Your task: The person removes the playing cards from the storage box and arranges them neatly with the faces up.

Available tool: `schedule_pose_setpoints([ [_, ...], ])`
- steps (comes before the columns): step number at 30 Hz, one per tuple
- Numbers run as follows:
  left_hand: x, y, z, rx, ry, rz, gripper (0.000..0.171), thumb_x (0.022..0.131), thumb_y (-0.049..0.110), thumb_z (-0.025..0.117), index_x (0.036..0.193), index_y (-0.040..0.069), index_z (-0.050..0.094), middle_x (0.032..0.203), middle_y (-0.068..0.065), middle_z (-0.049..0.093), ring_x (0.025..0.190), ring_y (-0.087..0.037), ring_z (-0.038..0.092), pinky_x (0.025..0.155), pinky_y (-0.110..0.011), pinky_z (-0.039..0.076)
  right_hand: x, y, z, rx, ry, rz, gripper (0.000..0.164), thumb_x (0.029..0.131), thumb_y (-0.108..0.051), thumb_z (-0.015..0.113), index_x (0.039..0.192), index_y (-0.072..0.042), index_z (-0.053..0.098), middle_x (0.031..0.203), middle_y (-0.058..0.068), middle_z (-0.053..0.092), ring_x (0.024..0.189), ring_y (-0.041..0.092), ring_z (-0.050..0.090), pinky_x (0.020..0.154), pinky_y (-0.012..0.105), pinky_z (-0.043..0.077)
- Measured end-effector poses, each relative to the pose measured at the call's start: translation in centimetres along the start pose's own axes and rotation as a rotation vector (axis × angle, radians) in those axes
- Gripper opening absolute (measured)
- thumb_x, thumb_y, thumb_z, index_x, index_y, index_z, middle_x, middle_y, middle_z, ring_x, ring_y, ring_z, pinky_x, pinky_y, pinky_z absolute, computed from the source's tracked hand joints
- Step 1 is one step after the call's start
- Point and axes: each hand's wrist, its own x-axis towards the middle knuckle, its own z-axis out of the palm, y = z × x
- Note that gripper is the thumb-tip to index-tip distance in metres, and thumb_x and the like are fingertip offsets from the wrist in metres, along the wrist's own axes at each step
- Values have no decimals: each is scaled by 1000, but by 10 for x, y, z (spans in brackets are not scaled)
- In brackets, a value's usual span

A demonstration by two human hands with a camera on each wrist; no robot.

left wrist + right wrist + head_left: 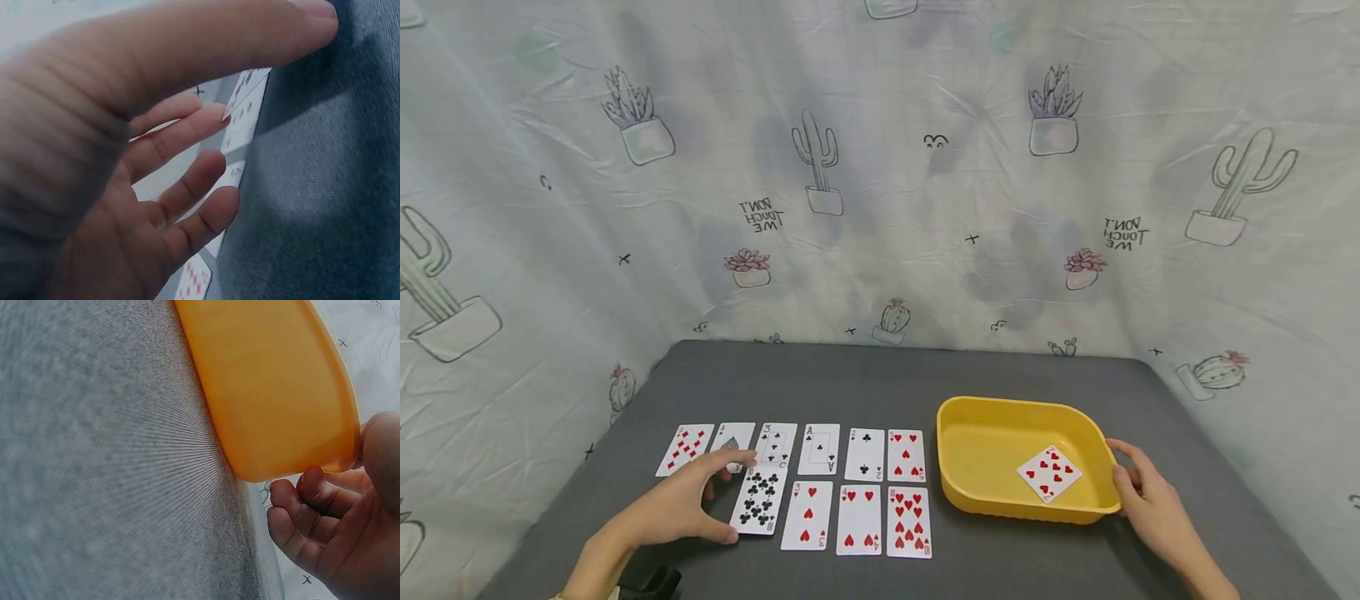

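In the head view my left hand [681, 504] spans the left side of the ten of clubs [758, 500], index fingertip at its top edge and thumb at its bottom corner, holding it between them. The card's top end overlaps the lower part of the three of clubs [775, 442]. Just left, the ace of spades [730, 433] is partly hidden by the index finger. My right hand [1153, 500] grips the right rim of a yellow plastic basin [985, 500], thumb on the near side. Inside the basin lies a hearts card [1049, 474], face up.
Face-up cards lie in two rows: a diamonds card [685, 450], ace of clubs [819, 450], two of clubs [865, 455] and five of hearts [906, 456] behind; three [807, 515], four [859, 520] and ten of hearts [909, 522] in front. A printed curtain [880, 167] surrounds the dark table [865, 375].
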Motion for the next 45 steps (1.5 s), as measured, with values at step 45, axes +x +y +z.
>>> schedule_pose_setpoints([
  [45, -1, -5, 2, -147, 1, -35, 86, 69, 31, 92, 141, 11, 48, 124, -9, 52, 86, -22, 50, 60, -28, 45, 4, 1, -2, -14, -7, -1, 45, 109, -25, 33, 146, 1, 29, 74, 5, 55, 61, 18, 51, 54, 29, 42],
])
